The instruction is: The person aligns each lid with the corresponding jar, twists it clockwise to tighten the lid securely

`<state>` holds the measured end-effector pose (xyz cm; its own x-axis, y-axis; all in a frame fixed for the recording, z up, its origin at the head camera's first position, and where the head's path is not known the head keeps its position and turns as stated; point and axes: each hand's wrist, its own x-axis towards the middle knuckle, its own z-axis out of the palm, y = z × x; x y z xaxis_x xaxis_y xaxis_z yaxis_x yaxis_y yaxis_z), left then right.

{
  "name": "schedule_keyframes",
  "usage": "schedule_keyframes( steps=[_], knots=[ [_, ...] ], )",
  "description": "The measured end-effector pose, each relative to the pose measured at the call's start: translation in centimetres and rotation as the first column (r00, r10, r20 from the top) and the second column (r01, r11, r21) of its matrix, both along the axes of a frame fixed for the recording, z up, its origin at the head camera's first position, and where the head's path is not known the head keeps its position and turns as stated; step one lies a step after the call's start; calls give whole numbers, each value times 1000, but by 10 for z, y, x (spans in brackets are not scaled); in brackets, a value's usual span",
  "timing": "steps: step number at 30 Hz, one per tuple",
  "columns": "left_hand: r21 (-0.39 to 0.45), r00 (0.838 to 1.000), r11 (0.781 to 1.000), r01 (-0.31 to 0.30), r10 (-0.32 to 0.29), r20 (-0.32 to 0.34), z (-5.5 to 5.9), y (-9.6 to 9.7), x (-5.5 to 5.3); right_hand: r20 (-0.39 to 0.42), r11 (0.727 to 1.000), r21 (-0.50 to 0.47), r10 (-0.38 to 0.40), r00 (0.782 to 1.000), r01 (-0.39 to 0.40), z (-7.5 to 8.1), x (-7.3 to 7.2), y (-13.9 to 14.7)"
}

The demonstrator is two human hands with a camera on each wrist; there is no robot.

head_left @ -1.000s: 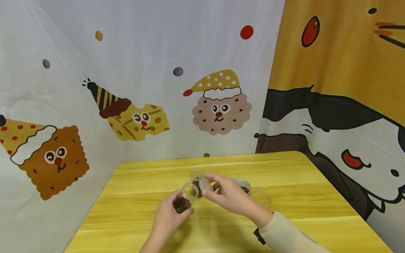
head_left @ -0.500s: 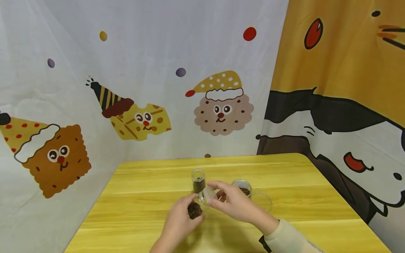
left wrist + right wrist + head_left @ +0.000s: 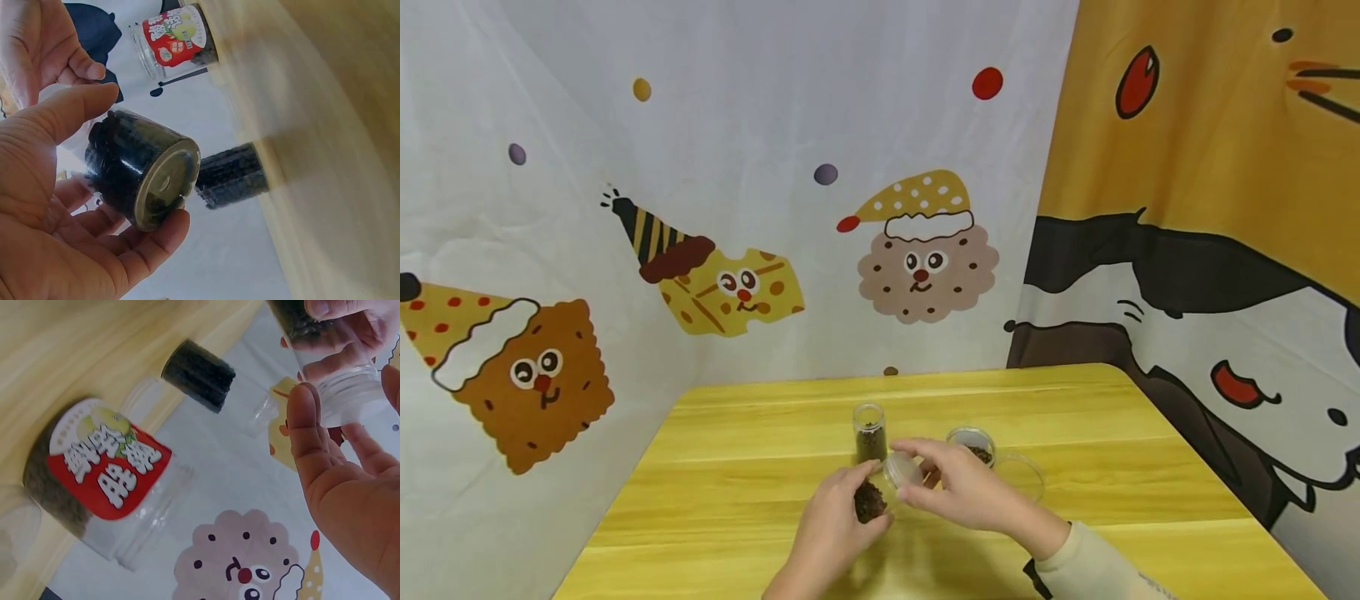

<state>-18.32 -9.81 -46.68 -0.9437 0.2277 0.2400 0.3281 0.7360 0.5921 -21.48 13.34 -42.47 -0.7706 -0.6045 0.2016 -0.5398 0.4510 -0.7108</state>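
Clear cylindrical jar [image 3: 140,165], part-filled with dark, loose-looking pieces; carried above the tabletop [image 3: 730,500], tilted, on the near side of the standing jar [image 3: 871,442]. Left hand [image 3: 835,518]: curled round the jar's body, thumb to one side, fingers to the other. Right hand [image 3: 964,492]: clamped on the translucent lid [image 3: 903,469] at the jar's mouth (whether any thread has caught cannot be told). Probable handling: light, stiff-walled and smooth, likely plastic; apt to slide under dry fingers; low risk of breakage, though the contents could spill should the lid sit loose. Advised hold: round the lower body for the jar, across opposite edges for the lid, neither squeezed hard. Also present: labelled jar [image 3: 109,465], red and white label, to the right of the standing jar; clear disc [image 3: 1021,477], farther right of the standing jar.
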Motion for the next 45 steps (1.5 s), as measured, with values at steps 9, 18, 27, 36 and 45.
schedule_keyframes(
  steps=[9, 18, 27, 36, 45],
  knots=[
    [-36, 999, 998, 43, -44, -18, 3, -4, -1, -5, 992, 58, 113, 994, -113, 3, -7, 8],
    [15, 988, 988, 152, -152, 1, 1, -17, -8, -70, 984, 86, 162, 984, -156, 7, -8, 11],
    [85, 977, 975, 204, -209, 51, 8, -21, -12, -43, 987, 55, 157, 987, -154, 8, -8, 10],
    [63, 973, 972, 227, -229, 34, 11, -22, -16, -92, 990, 52, 138, 986, -134, 6, -12, 10],
    [72, 959, 958, 279, -281, 24, 13, -24, -20, -74, 991, 34, 131, 989, -128, 9, -13, 12]
  ],
)
